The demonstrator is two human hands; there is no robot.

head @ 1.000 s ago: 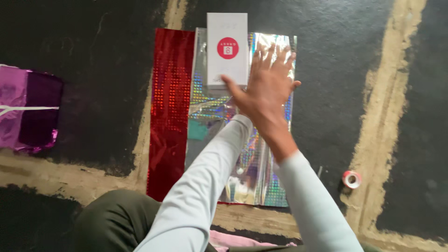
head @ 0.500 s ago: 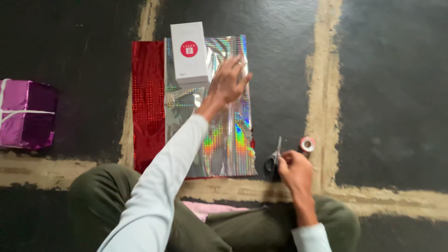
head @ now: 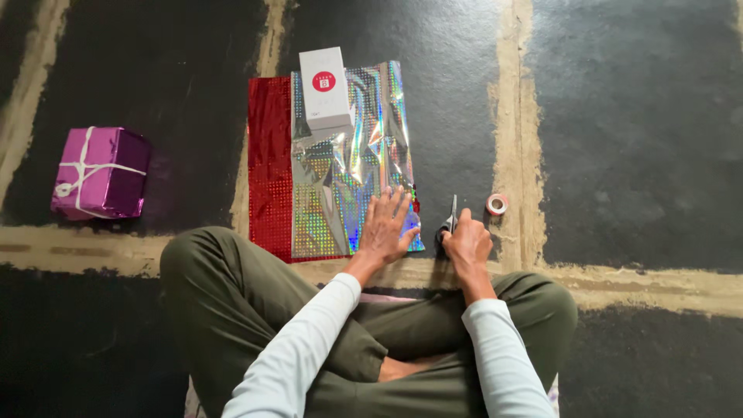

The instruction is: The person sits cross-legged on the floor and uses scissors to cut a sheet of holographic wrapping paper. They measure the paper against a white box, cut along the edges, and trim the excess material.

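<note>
— Since half a second ago, what has shifted on the dark, tan-lined floor (head: 619, 116)?

— Left hand (head: 385, 228) has slid back from the far end of the shiny holographic silver wrapping sheet (head: 348, 162) to its near corner, where it lies flat, fingers spread, grip apart and pressing the foil down. Right hand (head: 467, 244) has closed over the handles of the black-handled steel scissors (head: 449, 220).

— Where do the scissors lie?

— On the floor just right of the sheet's near edge, blades pointing away from the seated person, handles under the right grip, which is clamped on them.

— And around them?

— A small roll of red-and-white tape (head: 497, 204) sits just beyond, to the right. A white rectangular box with a red round label (head: 325, 87) rests on the foil's far end, well apart from both hands. A red sequinned sheet (head: 268, 170) lies beneath the foil, showing on its left. A purple foil-wrapped gift tied with white ribbon (head: 101, 172) stands far left.
</note>
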